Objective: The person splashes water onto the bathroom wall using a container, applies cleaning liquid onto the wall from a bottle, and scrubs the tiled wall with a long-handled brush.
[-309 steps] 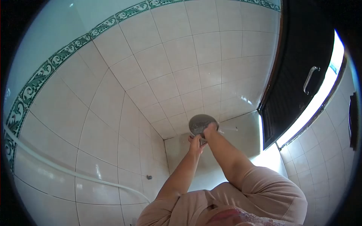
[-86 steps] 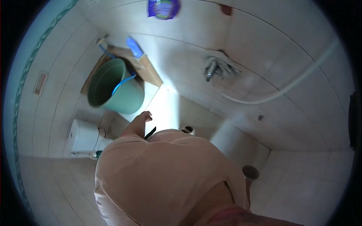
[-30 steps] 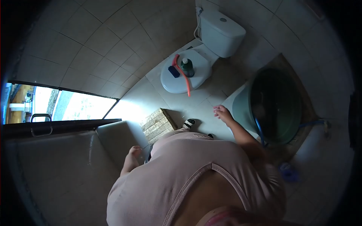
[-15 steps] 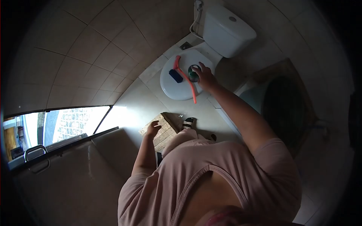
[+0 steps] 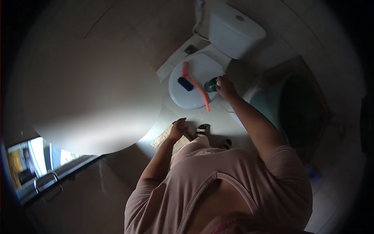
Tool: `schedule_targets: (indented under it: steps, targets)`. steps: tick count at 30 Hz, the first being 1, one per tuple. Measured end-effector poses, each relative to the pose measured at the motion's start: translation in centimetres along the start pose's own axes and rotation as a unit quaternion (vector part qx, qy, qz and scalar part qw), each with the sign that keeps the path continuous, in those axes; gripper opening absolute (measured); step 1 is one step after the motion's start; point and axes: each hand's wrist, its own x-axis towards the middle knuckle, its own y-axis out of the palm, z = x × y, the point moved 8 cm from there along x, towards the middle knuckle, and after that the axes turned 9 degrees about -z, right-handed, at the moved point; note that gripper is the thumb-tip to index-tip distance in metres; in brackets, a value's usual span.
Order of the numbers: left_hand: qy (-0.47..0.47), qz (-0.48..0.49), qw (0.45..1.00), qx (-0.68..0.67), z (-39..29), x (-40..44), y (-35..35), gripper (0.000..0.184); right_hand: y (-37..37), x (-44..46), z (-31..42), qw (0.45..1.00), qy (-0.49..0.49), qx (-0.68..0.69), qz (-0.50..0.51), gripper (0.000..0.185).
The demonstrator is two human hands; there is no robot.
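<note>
My right hand [image 5: 226,89] is closed around the top of a dark green bottle [image 5: 210,85], which is tilted over the right side of the closed toilet lid [image 5: 183,99]. A bit of white shows at the bottle's top, by my fingers. On the lid lies a brush with a long orange handle [image 5: 200,89] and dark blue bristles [image 5: 185,84]. My left hand [image 5: 179,128] hangs over a wooden stool [image 5: 161,139], holding nothing, its fingers loosely apart.
The toilet tank [image 5: 235,33] stands behind the lid. A big dark tub [image 5: 272,103] is at the right. A door with a metal handle [image 5: 47,183] is at lower left. One sandalled foot [image 5: 201,130] shows below. A pale blur covers much of the left side.
My right hand has taken hold of the green bottle and tipped it, shifting it right and slightly down. My left hand has moved right and up. The pale blur has appeared.
</note>
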Motion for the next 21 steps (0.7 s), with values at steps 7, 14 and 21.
schedule_targets:
  steps: [7, 14, 21]
  targets:
    - [0.308, 0.056, 0.896, 0.316, -18.0, -0.7, 11.3, 0.112, -12.7, -9.4, 0.3, 0.983, 0.166, 0.059, -0.055, 0.029]
    - [0.383, 0.283, 0.863, 0.168, -22.2, -8.9, 22.8, 0.096, -23.9, -23.0, 0.8, 0.972, 0.216, -0.066, -0.068, 0.029]
    - [0.325, 0.573, 0.729, 0.186, -21.8, -23.6, 29.4, 0.084, -31.0, -41.2, 4.2, 0.943, 0.277, -0.003, -0.184, 0.017]
